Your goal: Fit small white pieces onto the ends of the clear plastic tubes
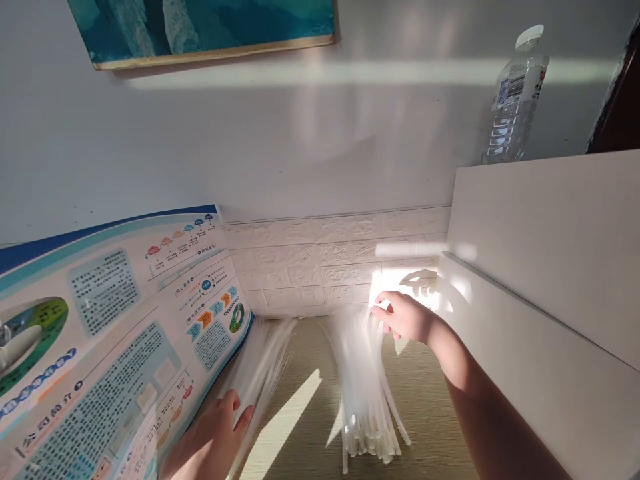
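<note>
My right hand (pixel 406 317) reaches forward to the far end of a pile of white plastic strips (pixel 364 390) lying on the wooden table (pixel 430 427). Its fingers curl closed round the strips' far ends. My left hand (pixel 213 437) is low at the near edge, its fingers pressed on a second, blurred bundle of white strips (pixel 263 367) that lies beside a printed poster. Whether this hand grips the bundle or only rests on it is unclear.
A large blue and white printed poster (pixel 100 333) leans at the left. A white cabinet (pixel 550 267) bounds the right side, with a clear water bottle (pixel 515 93) on top. White brick-pattern wall panel (pixel 340 260) runs behind; a framed picture (pixel 200 30) hangs above.
</note>
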`<state>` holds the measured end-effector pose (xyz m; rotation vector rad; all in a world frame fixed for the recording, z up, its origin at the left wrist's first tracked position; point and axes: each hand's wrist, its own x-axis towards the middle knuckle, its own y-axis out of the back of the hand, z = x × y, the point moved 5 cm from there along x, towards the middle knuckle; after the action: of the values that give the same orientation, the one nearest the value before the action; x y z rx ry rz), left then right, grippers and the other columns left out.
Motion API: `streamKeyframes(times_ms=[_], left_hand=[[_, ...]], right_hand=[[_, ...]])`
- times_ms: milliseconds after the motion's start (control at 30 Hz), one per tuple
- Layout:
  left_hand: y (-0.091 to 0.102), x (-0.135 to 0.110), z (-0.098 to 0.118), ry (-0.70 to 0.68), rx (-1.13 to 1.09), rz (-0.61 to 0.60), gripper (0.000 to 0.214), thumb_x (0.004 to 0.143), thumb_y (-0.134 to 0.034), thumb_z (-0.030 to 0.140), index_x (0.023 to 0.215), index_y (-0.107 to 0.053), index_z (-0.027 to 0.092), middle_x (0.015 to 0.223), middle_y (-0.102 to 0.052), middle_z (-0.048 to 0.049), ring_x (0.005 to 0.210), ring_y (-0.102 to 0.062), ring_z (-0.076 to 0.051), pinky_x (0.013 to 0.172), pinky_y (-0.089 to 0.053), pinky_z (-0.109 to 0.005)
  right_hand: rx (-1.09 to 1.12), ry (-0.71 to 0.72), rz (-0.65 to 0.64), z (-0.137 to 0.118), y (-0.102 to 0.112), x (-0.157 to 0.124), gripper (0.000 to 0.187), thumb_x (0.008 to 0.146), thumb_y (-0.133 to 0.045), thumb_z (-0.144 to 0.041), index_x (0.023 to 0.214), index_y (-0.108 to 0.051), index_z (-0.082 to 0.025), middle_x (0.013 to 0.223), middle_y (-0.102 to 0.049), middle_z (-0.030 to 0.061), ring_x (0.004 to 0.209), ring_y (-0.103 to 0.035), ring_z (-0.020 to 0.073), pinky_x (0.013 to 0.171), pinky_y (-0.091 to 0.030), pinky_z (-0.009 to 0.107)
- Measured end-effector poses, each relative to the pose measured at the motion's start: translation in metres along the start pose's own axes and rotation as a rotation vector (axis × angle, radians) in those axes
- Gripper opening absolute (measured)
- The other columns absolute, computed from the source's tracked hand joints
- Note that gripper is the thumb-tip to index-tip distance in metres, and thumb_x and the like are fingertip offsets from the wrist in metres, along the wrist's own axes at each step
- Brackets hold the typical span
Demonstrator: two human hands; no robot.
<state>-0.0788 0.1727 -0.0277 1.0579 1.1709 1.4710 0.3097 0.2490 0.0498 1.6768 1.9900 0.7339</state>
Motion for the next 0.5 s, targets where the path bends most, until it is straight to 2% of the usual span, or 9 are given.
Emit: streamKeyframes(times_ms=[100, 267, 400, 500], left_hand=[[-0.006, 0.004, -0.017, 0.101, 0.076, -0.103, 0.022, 0.093, -0.042, 0.04, 0.082, -0.047, 0.022, 0.082, -0.07, -0.0089, 0.079, -0.069, -0.028, 0.065, -0.038, -0.033], [-0.016, 0.003, -0.026, 0.092, 0.017, -0.183, 0.021, 0.088, -0.048, 0.041, 0.078, -0.049, 0.023, 0.071, -0.069, -0.0035, 0.07, -0.068, -0.027, 0.06, -0.035, -0.032], [-0.018, 0.003, -0.025, 0.115, 0.055, -0.126, 0.02, 0.087, -0.05, 0.035, 0.072, -0.049, 0.022, 0.075, -0.07, -0.0056, 0.073, -0.068, -0.027, 0.061, -0.035, -0.032], [-0.012, 0.007, -0.024, 0.165, 0.05, -0.05, 0.019, 0.086, -0.051, 0.034, 0.071, -0.049, 0.022, 0.074, -0.07, -0.0052, 0.072, -0.068, -0.025, 0.062, -0.038, -0.031]], right_hand=[[-0.009, -0.009, 0.006, -0.001, 0.001, -0.002, 0.025, 0.098, -0.05, -0.039, 0.111, -0.055, -0.018, 0.073, -0.069, 0.0052, 0.053, -0.058, 0.018, 0.061, -0.042, 0.033], [-0.03, -0.004, -0.005, -0.006, 0.002, -0.006, 0.026, 0.1, -0.047, -0.039, 0.113, -0.054, -0.018, 0.073, -0.069, 0.0045, 0.054, -0.059, 0.018, 0.058, -0.041, 0.032], [-0.043, 0.019, -0.002, -0.01, 0.003, -0.009, 0.024, 0.099, -0.047, -0.038, 0.11, -0.057, -0.018, 0.072, -0.068, 0.0044, 0.055, -0.059, 0.0179, 0.058, -0.04, 0.032], [-0.048, 0.045, 0.011, -0.011, 0.003, -0.009, 0.025, 0.099, -0.048, -0.036, 0.112, -0.057, -0.017, 0.071, -0.068, 0.0049, 0.054, -0.058, 0.0175, 0.059, -0.04, 0.032]])
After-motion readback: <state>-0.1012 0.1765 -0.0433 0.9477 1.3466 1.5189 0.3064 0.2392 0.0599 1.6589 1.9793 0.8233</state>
